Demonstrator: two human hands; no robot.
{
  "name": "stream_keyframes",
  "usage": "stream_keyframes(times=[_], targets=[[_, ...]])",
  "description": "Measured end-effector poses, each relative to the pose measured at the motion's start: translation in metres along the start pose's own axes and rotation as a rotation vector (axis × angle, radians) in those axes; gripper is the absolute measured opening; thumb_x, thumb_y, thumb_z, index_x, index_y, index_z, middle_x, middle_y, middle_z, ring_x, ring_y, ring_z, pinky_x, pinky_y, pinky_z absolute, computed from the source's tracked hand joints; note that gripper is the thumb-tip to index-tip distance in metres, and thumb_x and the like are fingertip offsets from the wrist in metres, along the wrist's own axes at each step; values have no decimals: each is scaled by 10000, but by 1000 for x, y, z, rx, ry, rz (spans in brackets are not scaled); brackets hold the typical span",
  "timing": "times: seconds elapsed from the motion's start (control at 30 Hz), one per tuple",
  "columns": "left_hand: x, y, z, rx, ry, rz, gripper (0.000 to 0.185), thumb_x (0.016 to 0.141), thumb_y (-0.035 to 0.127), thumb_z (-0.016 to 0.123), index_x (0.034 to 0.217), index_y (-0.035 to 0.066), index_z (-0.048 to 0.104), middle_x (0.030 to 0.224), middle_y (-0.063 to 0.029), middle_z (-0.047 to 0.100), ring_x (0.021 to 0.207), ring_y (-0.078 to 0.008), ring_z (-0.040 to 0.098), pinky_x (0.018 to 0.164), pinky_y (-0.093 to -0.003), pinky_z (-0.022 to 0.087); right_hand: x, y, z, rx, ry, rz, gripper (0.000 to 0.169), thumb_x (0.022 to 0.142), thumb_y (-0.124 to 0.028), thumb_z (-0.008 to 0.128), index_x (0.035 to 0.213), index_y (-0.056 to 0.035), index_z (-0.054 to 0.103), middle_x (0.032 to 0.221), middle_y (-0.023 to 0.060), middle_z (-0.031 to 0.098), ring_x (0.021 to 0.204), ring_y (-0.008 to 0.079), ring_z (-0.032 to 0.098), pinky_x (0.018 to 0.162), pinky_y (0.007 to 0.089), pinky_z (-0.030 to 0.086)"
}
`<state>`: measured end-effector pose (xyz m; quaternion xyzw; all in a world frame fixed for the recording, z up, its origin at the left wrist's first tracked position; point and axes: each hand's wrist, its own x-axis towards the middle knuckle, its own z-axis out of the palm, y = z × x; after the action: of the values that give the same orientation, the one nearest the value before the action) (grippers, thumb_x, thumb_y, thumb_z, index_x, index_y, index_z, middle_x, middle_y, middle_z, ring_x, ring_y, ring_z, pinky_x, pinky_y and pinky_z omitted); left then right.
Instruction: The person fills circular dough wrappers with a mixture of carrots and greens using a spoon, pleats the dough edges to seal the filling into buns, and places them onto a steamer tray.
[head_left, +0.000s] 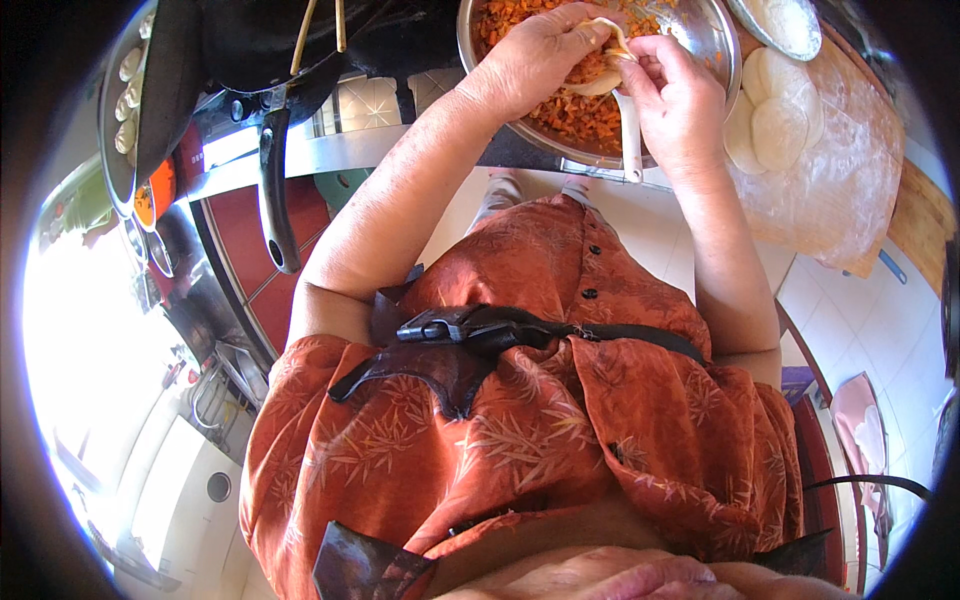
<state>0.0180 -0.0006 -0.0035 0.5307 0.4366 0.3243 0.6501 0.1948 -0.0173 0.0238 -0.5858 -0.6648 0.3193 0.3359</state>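
Over a steel bowl (731, 90) of chopped orange filling (577, 120), my left hand (536, 60) cups a dough wrapper (600, 84) with filling inside. My right hand (671, 97) pinches the wrapper's edge between thumb and fingers. The white handle (630, 142) of a utensil sticks out over the bowl's near rim. Right of the bowl, several flat round dough wrappers (784, 127) overlap on a plastic-covered wooden board (847, 187). A dish of white flour (780, 26) stands above them.
At the upper left, several pleated buns (129, 97) lie in a round pan or steamer (112, 161). A dark pan (255, 37) has light sticks across it, and a black-handled utensil (275, 187) juts over the metal counter edge (322, 157).
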Motion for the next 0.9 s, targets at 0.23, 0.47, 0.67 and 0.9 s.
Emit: stream_keyframes(times=[0.23, 0.47, 0.67, 0.9], targets=[[14, -5, -11, 401, 48, 61, 346, 1025, 328, 555, 1298, 155, 679, 1114, -137, 727, 993, -219, 721, 935, -334, 562, -2, -14, -10, -131, -80, -71, 168, 885, -96, 769, 984, -52, 640, 934, 78, 722, 811, 134, 716, 684, 285, 569], [11, -3, -14, 194, -133, -19, 345, 1044, 303, 522, 1304, 116, 649, 1164, -119, 699, 1076, -204, 669, 977, -307, 517, 2, -2, -18, -50, -166, -98, 196, 904, -97, 755, 1065, -39, 659, 882, 55, 724, 785, 128, 707, 706, 256, 576], [19, -23, -26, 310, -206, 216, 363, 1041, 284, 535, 1325, 74, 619, 1214, -114, 679, 1111, -213, 659, 1009, -316, 502, 3, -6, -17, -184, -101, -314, 173, 909, -128, 755, 1004, -42, 639, 838, 56, 695, 747, 135, 686, 676, 269, 569], [30, -24, -28, 870, -218, 591, 312, 1014, 199, 529, 1273, 155, 698, 1299, -97, 672, 1121, -265, 681, 1035, -313, 505, 4, -5, -21, 46, -239, -78, 205, 888, -133, 779, 1028, -56, 651, 817, 24, 682, 735, 89, 661, 680, 232, 550]])
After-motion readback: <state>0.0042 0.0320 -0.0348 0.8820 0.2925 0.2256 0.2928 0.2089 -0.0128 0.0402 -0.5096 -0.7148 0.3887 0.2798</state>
